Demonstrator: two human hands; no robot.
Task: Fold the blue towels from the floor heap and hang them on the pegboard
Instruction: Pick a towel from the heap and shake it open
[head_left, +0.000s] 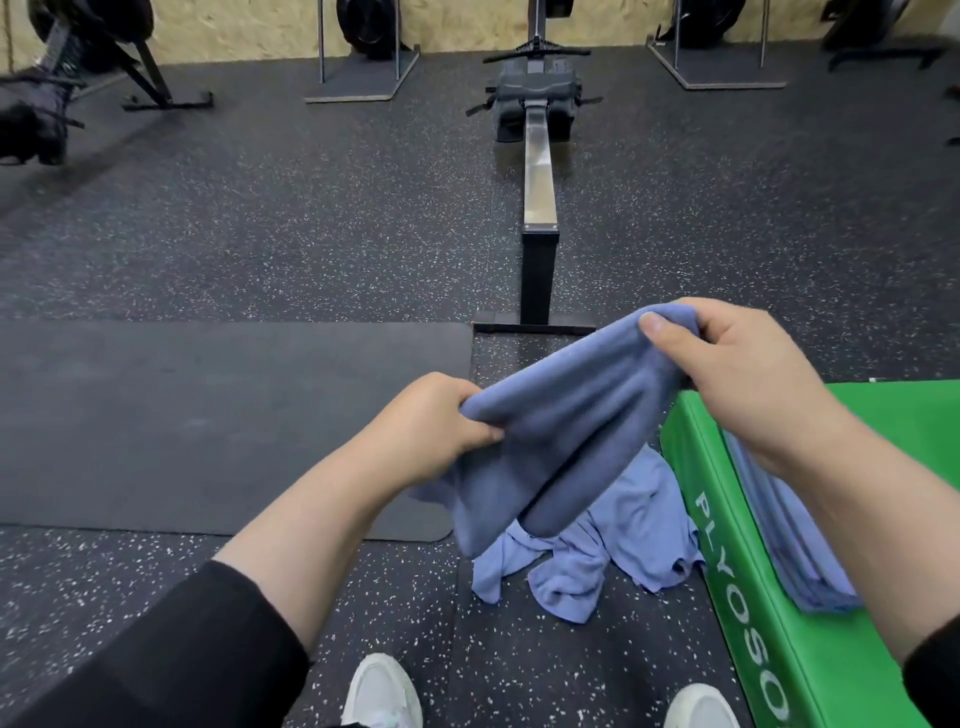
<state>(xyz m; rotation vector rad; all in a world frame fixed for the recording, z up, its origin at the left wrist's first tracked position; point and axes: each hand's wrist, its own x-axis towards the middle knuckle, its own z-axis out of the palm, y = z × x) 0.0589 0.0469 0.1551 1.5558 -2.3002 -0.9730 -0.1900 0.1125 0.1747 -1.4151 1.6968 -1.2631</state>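
Left hand (436, 426), fingers curled, grips the lower left end of a soft blue cloth towel (561, 431). Towel spans upward and rightward in the air to the right hand (737, 374), which pinches its upper end; its loose fold hangs between them. Directly below: crumpled heap of blue towels (613, 551) on the speckled black rubber floor (260, 234). Right: folded blue towels (789, 540) lying on a green padded plyo box (753, 623).

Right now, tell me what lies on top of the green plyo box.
On the green plyo box lies a stack of folded blue towels. The right forearm crosses over the stack's far end, so that end and the count of towels cannot be seen.
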